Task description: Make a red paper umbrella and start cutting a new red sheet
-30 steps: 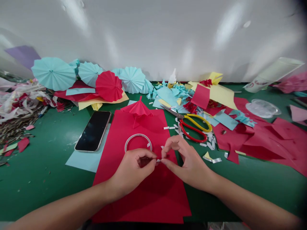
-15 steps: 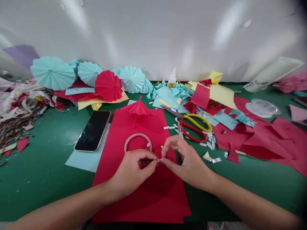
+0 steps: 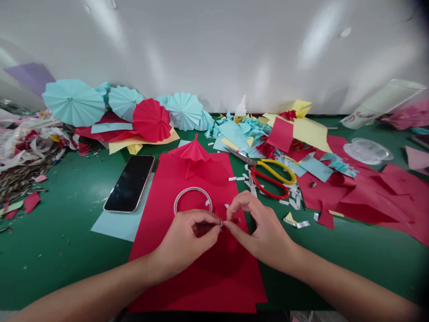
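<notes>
The left hand [image 3: 187, 235] pinches a small white piece [image 3: 222, 224] between thumb and forefinger; the right hand [image 3: 263, 232] meets it from the other side, its thumb tip at the piece and its forefinger curled just above, though whether those two fingertips close on it I cannot tell; the two hands nearly touch at the tips, with the piece between them, above a stack of red paper [image 3: 201, 288].

Just beyond the left hand a white ring [image 3: 177, 198] lies flat on the red paper, its near edge partly hidden by the fingers; farther up stands a red paper umbrella [image 3: 191, 152], its pleated canopy spread over a thin stem.

To the left of the stack a phone [image 3: 130, 183], its screen dark, lies partly on a light blue sheet [image 3: 112, 226]; to the right, scissors [image 3: 254, 163] with one yellow and one red handle lie partly over loose white strips [image 3: 295, 202].

Farther out on the green table [image 3: 73, 255], light blue pleated umbrellas [image 3: 73, 103] line the back at left, a red one [image 3: 152, 120] among them; crumpled and cut paper, a clear plastic lid [image 3: 368, 151] and more red sheets [image 3: 365, 201] spread across the right; a pale wall [image 3: 214, 49] rises behind.
</notes>
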Available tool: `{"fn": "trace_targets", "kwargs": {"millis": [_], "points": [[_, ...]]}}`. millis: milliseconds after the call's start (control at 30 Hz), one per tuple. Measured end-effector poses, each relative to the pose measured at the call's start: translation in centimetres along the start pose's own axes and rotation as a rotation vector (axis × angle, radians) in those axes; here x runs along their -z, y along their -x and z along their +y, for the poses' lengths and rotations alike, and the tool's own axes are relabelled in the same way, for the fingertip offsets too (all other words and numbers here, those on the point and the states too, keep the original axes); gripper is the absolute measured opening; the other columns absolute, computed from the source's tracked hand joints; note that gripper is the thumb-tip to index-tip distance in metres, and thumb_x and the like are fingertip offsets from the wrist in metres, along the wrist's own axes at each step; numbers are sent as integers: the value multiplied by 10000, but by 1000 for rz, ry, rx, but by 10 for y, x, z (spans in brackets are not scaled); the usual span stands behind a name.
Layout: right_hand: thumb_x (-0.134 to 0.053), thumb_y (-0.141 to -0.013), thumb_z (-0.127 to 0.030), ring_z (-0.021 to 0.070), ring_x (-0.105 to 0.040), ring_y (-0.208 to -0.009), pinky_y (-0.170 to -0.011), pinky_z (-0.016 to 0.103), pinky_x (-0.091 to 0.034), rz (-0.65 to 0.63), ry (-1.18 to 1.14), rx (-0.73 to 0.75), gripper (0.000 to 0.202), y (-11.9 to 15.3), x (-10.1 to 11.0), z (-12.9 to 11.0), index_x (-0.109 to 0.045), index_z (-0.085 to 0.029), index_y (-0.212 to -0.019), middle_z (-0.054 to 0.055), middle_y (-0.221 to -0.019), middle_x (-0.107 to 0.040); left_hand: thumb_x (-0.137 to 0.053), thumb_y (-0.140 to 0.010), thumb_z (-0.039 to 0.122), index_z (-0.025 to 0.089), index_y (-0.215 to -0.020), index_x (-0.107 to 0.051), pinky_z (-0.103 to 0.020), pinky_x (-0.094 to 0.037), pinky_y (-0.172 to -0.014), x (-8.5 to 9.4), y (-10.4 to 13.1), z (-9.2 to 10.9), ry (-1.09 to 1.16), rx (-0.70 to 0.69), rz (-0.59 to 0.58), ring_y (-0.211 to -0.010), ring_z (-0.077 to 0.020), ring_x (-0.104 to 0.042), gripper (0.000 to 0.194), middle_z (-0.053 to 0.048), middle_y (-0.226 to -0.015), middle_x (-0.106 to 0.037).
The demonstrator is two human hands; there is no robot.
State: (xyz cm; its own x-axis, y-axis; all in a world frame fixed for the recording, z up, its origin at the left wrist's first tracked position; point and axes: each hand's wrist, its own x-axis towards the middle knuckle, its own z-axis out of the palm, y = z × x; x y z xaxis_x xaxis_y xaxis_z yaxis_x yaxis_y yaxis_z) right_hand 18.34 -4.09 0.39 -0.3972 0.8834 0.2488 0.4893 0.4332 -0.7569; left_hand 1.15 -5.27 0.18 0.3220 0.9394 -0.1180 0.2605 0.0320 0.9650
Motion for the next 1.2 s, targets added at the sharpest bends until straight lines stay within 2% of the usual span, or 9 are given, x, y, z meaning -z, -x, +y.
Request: {"fn": "trace_targets", "kwargs": {"millis": [200, 433, 533, 633, 733, 833, 1000, 1200], "points": [[-529, -713, -106, 156, -557, -748, -681, 323, -445, 19, 22, 27, 190, 2, -1, -3, -416, -217, -819, 3, -776, -539, -539, -755, 162, 168, -736, -652, -196, -490, -652, 1, 1, 1, -78, -35, 23, -708, -111, -622, 115, -9, -755, -683], [-538, -737, -167, 142, -607, -707, -712, 306, -445, 44, -7, -150, 162, 0, 3, -5, -424, -228, -835, -23, -725, -619, -546, -743, 147, 173, -744, -632, -187, -500, -665, 1, 3, 0, -154, -148, 124, -734, -109, -625, 90, -7, -786, -680], [-532, -754, -190, 138, -611, -692, -719, 306, -440, 87, 38, -173, 120, -2, 6, -3, -445, -226, -828, -26, -708, -629, -540, -745, 143, 170, -719, -600, -178, -502, -658, 1, 4, -3, -128, -148, 138, -733, -104, -626, 71, -8, -799, -675], [-518, -768, -187, 144, -595, -756, -733, 306, -440, 107, 61, -105, 76, -4, 8, -2, -490, -216, -833, -1, -775, -621, -526, -759, 146, 172, -729, -587, -180, -502, -664, 1, 4, -4, -120, -142, 119, -746, -106, -626, 73, -11, -817, -673], [-549, -758, -198, 171, -549, -867, -786, 336, -423, 68, 112, 49, 88, -3, 8, -2, -535, -207, -844, 29, -876, -604, -510, -766, 137, 176, -752, -586, -180, -495, -642, 1, 4, -4, -170, -178, 88, -729, -105, -621, 86, -5, -800, -669], [-593, -740, -227, 199, -504, -937, -833, 384, -387, 29, 177, 150, 58, -2, 6, -3, -550, -201, -769, 50, -972, -571, -502, -773, 127, 177, -777, -588, -186, -484, -651, 2, 4, -3, -248, -244, 67, -711, -100, -616, 100, 2, -782, -668], [-552, -769, -179, 206, -462, -1005, -850, 393, -381, -50, 188, 141, 76, -1, 3, -3, -528, -194, -699, 63, -1060, -511, -480, -796, 126, 174, -808, -584, -193, -474, -680, 2, 4, -3, -319, -305, 42, -738, -102, -614, 115, -2, -802, -669], [-511, -783, -160, 219, -435, -1072, -916, 433, -341, -98, 218, 140, 89, -2, 8, -5, -525, -197, -704, 73, -1110, -480, -488, -799, 161, 175, -790, -575, -193, -473, -632, 2, 5, -1, -302, -241, 75, -688, -101, -598, 88, 2, -758, -651]]}}
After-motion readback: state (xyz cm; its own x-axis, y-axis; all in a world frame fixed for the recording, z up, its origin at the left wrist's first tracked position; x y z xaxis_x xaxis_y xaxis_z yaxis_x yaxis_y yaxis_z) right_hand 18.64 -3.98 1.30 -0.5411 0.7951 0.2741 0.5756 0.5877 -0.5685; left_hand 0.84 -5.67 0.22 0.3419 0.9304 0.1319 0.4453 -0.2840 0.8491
